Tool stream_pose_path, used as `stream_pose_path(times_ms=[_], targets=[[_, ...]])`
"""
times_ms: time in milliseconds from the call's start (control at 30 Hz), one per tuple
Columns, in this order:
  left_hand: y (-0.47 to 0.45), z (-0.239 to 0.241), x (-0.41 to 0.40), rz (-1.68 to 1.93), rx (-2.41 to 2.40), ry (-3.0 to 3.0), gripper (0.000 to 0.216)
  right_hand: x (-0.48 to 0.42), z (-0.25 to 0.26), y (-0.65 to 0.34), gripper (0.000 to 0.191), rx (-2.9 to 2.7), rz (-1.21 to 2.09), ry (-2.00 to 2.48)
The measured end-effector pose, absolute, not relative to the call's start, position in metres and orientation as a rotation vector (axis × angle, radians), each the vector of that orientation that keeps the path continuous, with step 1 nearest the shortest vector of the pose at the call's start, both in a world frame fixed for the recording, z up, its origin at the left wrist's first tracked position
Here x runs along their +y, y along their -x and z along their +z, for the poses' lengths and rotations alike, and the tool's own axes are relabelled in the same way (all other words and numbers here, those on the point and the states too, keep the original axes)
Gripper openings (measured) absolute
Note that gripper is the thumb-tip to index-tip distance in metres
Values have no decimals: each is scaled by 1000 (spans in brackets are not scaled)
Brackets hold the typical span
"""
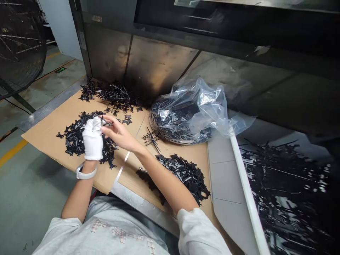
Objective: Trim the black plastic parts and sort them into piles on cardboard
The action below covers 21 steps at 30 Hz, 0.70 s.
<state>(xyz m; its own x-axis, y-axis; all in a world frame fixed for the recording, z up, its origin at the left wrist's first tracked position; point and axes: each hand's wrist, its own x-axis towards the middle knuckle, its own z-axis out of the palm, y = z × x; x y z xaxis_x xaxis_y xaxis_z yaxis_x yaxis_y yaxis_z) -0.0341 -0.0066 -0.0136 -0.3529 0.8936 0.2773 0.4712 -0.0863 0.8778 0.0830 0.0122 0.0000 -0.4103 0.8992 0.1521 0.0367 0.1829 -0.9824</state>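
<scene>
My left hand (92,138), in a white glove, is closed with its fingertips up against my right hand. My bare right hand (117,133) pinches a thin, branched black plastic piece (107,122) between thumb and fingers. One end of this piece reaches over to the gloved fingers, which appear to grip it too; the glove hides part of it. Directly beneath both hands spreads a pile of small black plastic parts (73,139) on brown cardboard (50,132).
Along the back lies a heap of spiky black pieces (114,94). A clear plastic bag (186,113) full of black parts sits right of centre, with thin black sticks (152,139) beside it. Another pile of black parts (190,177) is near my right forearm. A white-edged panel (245,180) borders the right side.
</scene>
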Motion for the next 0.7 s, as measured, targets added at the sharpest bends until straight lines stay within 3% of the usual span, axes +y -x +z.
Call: stream_pose_path(times_ms=[233,467,700], targets=[[-2,-5,-4,1082,1653,-1771,21,10,-11,-157,42,-1355,1225,1216],[41,16,62,876,1846,-1951,32,-2,-24,-248,27,-1395,993,1745],[20,30,152,730,2047,-2079,44,-24,-34,-234,40,-1619,657,2005]])
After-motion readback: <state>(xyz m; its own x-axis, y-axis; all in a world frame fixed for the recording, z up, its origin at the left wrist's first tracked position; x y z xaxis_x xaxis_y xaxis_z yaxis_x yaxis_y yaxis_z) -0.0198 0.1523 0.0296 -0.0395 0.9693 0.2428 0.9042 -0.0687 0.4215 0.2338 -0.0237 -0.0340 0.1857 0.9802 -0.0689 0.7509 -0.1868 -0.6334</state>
